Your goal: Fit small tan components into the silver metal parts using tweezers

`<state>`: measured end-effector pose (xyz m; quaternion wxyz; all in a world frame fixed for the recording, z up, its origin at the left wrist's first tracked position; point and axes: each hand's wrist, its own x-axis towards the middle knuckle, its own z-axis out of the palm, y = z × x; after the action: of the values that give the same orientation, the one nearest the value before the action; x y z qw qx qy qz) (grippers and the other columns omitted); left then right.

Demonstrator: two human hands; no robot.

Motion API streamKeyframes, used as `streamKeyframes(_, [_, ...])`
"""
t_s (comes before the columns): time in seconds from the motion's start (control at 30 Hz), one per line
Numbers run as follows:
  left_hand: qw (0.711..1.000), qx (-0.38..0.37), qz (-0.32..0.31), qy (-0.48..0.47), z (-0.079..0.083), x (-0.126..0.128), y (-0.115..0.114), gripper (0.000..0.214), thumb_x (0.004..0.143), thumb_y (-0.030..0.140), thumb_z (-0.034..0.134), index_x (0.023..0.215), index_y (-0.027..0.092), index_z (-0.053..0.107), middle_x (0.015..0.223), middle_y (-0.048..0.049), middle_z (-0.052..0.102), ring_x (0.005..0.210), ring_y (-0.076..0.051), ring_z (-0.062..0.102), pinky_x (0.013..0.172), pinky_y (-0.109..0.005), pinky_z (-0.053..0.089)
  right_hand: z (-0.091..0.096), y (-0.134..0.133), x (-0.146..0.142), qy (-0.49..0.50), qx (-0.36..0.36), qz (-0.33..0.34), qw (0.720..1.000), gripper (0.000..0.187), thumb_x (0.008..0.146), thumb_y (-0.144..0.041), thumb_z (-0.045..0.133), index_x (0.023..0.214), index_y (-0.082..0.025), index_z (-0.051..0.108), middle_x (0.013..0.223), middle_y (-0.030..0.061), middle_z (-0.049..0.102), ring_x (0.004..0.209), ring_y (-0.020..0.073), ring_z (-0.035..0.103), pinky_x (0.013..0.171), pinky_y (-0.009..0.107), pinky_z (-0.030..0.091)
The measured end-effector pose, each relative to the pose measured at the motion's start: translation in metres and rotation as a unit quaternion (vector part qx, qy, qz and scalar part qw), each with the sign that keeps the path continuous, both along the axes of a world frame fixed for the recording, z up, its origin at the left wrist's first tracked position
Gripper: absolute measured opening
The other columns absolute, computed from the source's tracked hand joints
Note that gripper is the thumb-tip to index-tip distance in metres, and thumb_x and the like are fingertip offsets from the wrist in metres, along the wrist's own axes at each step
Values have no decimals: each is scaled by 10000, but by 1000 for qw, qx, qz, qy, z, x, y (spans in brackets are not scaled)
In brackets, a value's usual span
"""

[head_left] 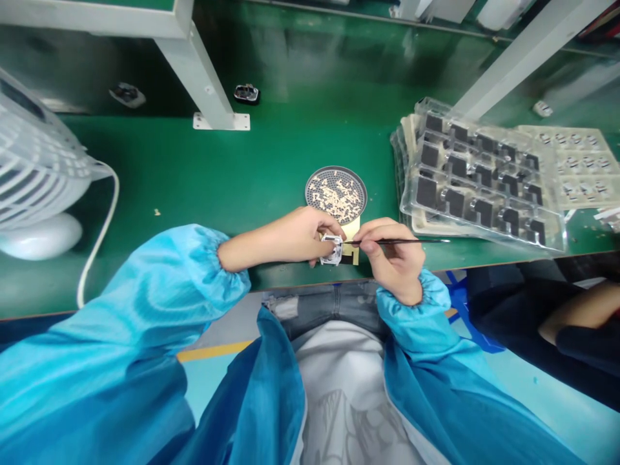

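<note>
- The left hand (305, 234) grasps a small white part (338, 253) between thumb and fingers, low over the bench's near edge; a light, steady grip suits it best, with the thumb kept off the spot being worked.
- The right hand (394, 255) pinches a thin dark tool (404, 241) pen-fashion near its working end, the long tail jutting out to the right; this short hold should give fine control, and small finger moves serve better than swings of the wrist.
- The tool's tip reaches the right side of the white part; whether it touches is too small to tell, so a gentle approach seems wise, since a hard push could skid off or mark the part.
- Just beyond the fingers, a yellow piece (352, 230) lies between the white part and the round dish; work done above it would keep a dropped bit easy to find.
- The round dish (364, 204) holds many small pale pieces (334, 194), loosely scattered; it stands close to both hands, so knuckles and sleeves are best kept clear of its rim.
- Farther right, stacked clear trays (409, 201) rest on the green bench (252, 168); the tool's tail points below them, and the right elbow does well to stay tucked in, away from the neighbour's arm (578, 313).
</note>
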<state>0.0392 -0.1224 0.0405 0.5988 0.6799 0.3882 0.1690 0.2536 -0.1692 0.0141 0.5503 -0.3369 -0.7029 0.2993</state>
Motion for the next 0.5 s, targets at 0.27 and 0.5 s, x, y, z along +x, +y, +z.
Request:
streamKeyframes(0.27, [998, -19, 23, 57, 8, 3, -3, 258, 776, 107, 671, 991, 155, 803, 790, -18, 801, 499, -132, 689, 455, -185, 503, -1, 1, 0, -20, 25, 9, 999, 33, 971, -210, 696, 990, -238, 695, 904, 56, 754, 851, 222, 730, 755, 402, 621])
streamKeyframes(0.5, [997, -25, 21, 65, 7, 2, -3, 260, 800, 111, 667, 1028, 134, 788, 814, -21, 803, 510, -121, 692, 477, -170, 494, -1, 2, -1, -23, 30, 23, 999, 137, 940, -121, 714, 1015, -236, 714, 921, 54, 748, 867, 215, 724, 779, 394, 615])
